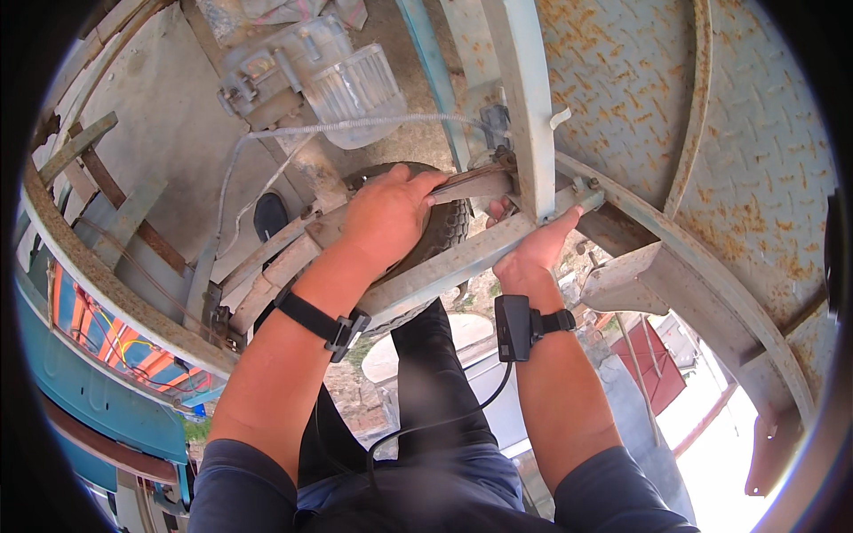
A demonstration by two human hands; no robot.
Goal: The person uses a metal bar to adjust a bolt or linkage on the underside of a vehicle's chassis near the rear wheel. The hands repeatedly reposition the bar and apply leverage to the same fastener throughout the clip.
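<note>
My left hand (387,213) lies over a dark tire (451,226), its fingers bent over the edge of a rusty flat metal bar (478,184); its palm side is hidden. My right hand (535,249) is closed around a pale blue-green metal rail (444,274) from below. Its thumb points up toward a bolt (586,184) at the rail's right end, and some fingertips show on the far side. An upright pale post (526,107) meets the rail between my hands. Both wrists wear black straps, the right with a small black box (514,329).
A grey motor-like unit (311,80) stands at the upper left, with a corrugated conduit (373,120) running across. Rusty tread plate (622,98) covers the upper right, edged by a curved beam (711,266). Left of me are frame bars (133,293) and loose colored wires (115,338).
</note>
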